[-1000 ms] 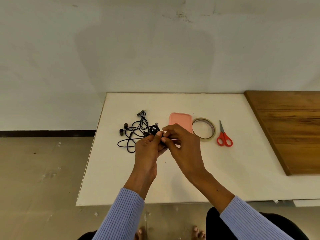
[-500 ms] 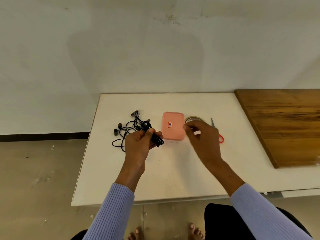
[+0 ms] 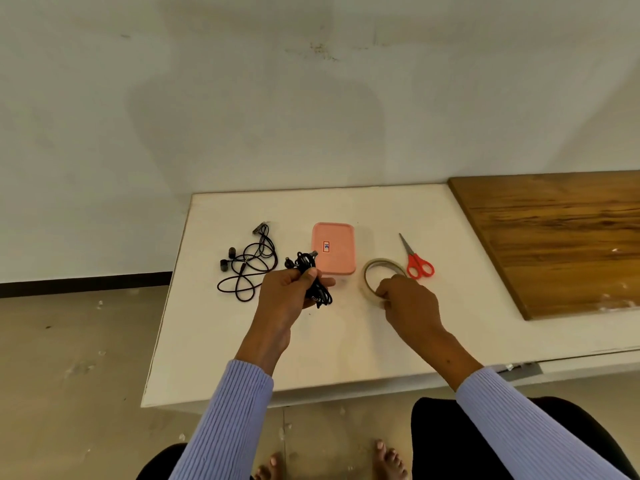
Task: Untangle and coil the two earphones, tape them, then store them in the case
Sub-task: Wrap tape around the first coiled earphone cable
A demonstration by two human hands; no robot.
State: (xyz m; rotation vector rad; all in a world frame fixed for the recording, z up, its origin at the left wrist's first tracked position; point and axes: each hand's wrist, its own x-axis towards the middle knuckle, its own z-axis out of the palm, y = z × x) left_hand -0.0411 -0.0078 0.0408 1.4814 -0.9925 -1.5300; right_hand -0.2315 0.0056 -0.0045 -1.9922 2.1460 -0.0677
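My left hand [image 3: 289, 296] is closed around a coiled black earphone [image 3: 313, 278], held just above the white table [image 3: 332, 348]. A second black earphone [image 3: 247, 268] lies loose and uncoiled on the table to the left. The pink case [image 3: 333, 247] lies shut, just beyond the coiled earphone. My right hand [image 3: 408, 303] grips the near edge of a roll of clear tape [image 3: 372, 271], tilting it up off the table to the right of the case.
Red-handled scissors [image 3: 415, 259] lie to the right of the tape. A brown wooden board [image 3: 554, 237] covers the table's right part. The table's left and front edges drop to a bare floor. My knees and bare feet show below.
My right hand has left the coiled earphone, reached right and taken hold of the tape roll, pulling it nearer. The left hand keeps the coil.
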